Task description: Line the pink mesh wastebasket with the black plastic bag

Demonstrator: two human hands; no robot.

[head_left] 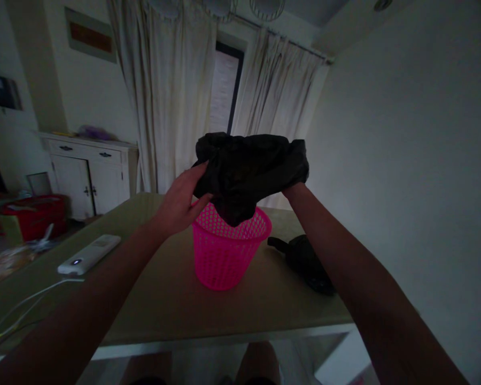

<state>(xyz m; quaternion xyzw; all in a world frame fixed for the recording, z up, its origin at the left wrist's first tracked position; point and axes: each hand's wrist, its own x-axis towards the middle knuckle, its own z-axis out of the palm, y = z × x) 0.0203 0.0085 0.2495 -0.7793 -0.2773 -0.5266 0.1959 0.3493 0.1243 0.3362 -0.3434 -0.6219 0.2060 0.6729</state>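
I spread the bag (248,171) over the basket (224,251) — left fingers (194,184) clamped on its edge, right fingers hidden inside, grip unseen.

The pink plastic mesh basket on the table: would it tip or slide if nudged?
Probably slides easily: the pink plastic mesh basket looks light, all holes, on a smooth table. It may tip, since its base is narrower than its rim. The black bag drooping into it looks floppy.
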